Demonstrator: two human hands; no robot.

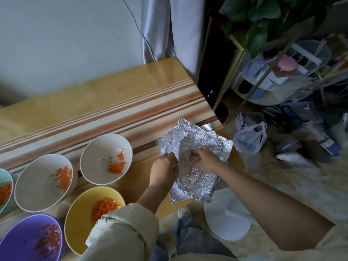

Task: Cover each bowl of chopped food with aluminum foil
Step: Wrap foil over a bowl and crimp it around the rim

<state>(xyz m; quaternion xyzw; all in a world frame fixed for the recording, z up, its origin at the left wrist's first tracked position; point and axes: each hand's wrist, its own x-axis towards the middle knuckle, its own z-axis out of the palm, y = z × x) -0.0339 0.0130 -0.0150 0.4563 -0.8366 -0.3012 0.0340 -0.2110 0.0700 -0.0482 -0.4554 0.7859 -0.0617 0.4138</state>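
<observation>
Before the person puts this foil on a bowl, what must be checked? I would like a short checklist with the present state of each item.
1. Grip: the left hand and the right hand both pinch the foil sheet: ok.
2. Foil smooth and fully opened: it is crumpled, with folded edges: not ok.
3. A bowl open to receive it: the white bowl nearest the foil, the second white bowl, the yellow bowl and the purple bowl all show uncovered carrot: ok.
4. Sheet wide enough for a rim: cannot tell.
5. Space under the foil free: a shiny metal edge shows behind it: cannot tell.
</observation>
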